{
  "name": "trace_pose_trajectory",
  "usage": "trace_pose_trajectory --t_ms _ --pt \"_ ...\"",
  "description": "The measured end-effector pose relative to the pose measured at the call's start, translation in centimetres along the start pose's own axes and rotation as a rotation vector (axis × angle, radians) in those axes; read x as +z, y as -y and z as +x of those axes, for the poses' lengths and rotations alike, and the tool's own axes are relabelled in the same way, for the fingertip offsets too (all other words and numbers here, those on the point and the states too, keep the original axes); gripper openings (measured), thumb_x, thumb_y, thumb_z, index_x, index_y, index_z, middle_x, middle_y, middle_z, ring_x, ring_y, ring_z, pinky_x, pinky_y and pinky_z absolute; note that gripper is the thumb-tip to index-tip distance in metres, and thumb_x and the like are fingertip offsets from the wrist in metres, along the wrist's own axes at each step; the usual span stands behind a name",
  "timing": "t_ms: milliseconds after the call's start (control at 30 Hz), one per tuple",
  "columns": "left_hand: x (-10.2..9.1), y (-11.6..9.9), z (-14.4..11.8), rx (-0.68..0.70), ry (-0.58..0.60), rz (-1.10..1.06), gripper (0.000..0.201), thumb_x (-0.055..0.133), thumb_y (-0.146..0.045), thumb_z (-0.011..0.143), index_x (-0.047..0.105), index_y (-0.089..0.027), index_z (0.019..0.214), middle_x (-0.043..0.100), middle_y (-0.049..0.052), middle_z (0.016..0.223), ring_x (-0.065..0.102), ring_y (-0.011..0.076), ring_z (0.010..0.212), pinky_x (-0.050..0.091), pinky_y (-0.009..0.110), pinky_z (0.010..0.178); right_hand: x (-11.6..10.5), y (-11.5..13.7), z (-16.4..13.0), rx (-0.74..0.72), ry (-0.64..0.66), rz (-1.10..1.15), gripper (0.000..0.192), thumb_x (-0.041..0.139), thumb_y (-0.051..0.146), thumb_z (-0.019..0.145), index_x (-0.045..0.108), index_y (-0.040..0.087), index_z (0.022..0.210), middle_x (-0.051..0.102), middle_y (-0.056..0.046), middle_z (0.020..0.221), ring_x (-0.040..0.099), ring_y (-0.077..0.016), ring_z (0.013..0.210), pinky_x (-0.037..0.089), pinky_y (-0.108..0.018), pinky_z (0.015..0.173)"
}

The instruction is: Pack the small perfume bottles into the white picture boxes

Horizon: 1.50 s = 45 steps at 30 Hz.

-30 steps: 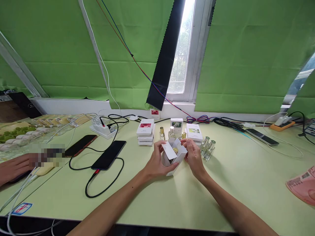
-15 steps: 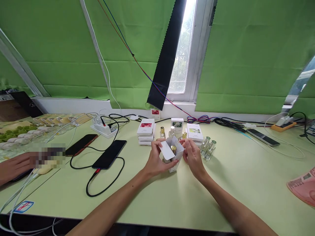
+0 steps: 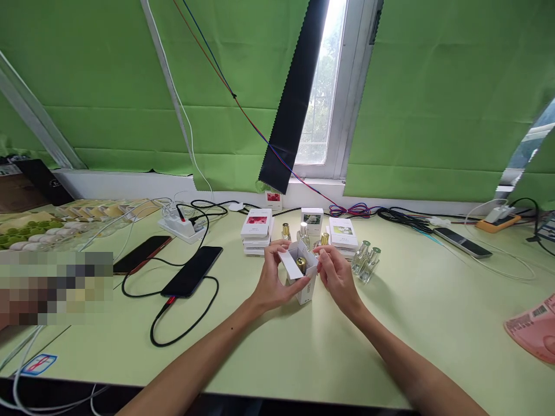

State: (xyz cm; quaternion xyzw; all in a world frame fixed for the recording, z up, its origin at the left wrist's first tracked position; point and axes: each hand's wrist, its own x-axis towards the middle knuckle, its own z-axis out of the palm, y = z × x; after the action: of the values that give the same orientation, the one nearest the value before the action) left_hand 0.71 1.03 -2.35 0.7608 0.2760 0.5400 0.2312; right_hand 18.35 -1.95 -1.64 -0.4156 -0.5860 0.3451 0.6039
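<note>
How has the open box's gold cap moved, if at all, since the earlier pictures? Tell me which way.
Yes, slightly left: the gold cap in the open box now appears nearer the red-flower box stack.

Item one: a small white carton (image 3: 306,289), roughly upright, set between five and six o'clock from the middle of our view. Its top is open; we note one broad, plain top flap (image 3: 291,264) folded outward toward eight o'clock of the mouth, and smaller side flaps raised about the opening. Small dark print marks the outer wall facing five o'clock – too fine for us to read.

Item two: a bottle (image 3: 300,264) with a shiny gold, round-topped cap, inside the carton – we see the cap in the mouth, the body hidden by the walls.
</note>
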Motion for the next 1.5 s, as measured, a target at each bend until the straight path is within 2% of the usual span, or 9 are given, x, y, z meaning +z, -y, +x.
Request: trace_pose_trajectory --t_ms 167,367,533,967,1233,1500 --pt "-0.1 0.27 0.16 0.057 -0.022 -0.012 0.057 0.079 -0.035 0.078 0.035 -0.03 0.116 0.049 0.01 0.131 0.054 0.0315 0.127 0.054 0.05 0.097 0.0 0.24 -0.19 -0.065 0.024 -0.005 0.036 0.049 0.053 0.1 0.062 0.019 0.105 0.049 0.004 0.068 0.041 -0.0092 0.05 0.031 -0.021 0.044" --pt "-0.1 0.12 0.09 0.037 -0.006 -0.002 0.054 0.076 -0.035 0.08 0.036 -0.029 0.116 0.048 0.011 0.13 0.055 0.0294 0.124 0.052 0.048 0.096 -0.04 0.03 -0.41 -0.148 0.037 -0.014 0.031 0.054 0.044 0.1 0.066 0.021 0.116 0.05 0.004 0.073 0.045 -0.0091 0.055 0.037 -0.022 0.05" --pt "-0.08 0.03 0.16 0.038 0.004 -0.016 0.052 0.075 -0.034 0.082 0.037 -0.028 0.117 0.049 0.009 0.126 0.057 0.0271 0.117 0.051 0.045 0.093 0.0 -0.09 -0.35 -0.168 0.048 -0.045 0.032 0.053 0.042 0.101 0.07 0.019 0.114 0.055 0.001 0.074 0.046 -0.0101 0.057 0.038 -0.023 0.05" --pt "-0.03 -0.14 0.31 0.06 -0.017 -0.021 0.047 0.072 -0.027 0.081 0.039 -0.026 0.115 0.051 0.008 0.117 0.057 0.025 0.11 0.05 0.041 0.09 0.1 -0.02 -0.46 -0.197 0.053 -0.082 0.024 0.059 0.034 0.096 0.064 0.019 0.114 0.047 0.005 0.074 0.042 -0.0077 0.053 0.037 -0.023 0.049" --pt "-0.04 -0.28 0.36 0.067 -0.014 -0.021 0.047 0.071 -0.025 0.079 0.04 -0.026 0.115 0.051 0.008 0.116 0.057 0.025 0.108 0.049 0.042 0.09 0.15 -0.01 -0.63 -0.208 0.067 -0.117 0.025 0.061 0.028 0.092 0.061 0.022 0.116 0.046 0.006 0.076 0.043 -0.0073 0.052 0.039 -0.022 0.049" --pt "-0.21 -0.43 0.3 0.08 0.003 0.077 0.043 0.07 -0.027 0.082 0.046 -0.025 0.118 0.049 0.01 0.123 0.052 0.0289 0.12 0.047 0.046 0.098 0.04 0.03 -0.71 -0.205 0.067 -0.125 0.026 0.061 0.031 0.093 0.059 0.021 0.117 0.046 0.006 0.077 0.043 -0.0067 0.051 0.038 -0.022 0.048"
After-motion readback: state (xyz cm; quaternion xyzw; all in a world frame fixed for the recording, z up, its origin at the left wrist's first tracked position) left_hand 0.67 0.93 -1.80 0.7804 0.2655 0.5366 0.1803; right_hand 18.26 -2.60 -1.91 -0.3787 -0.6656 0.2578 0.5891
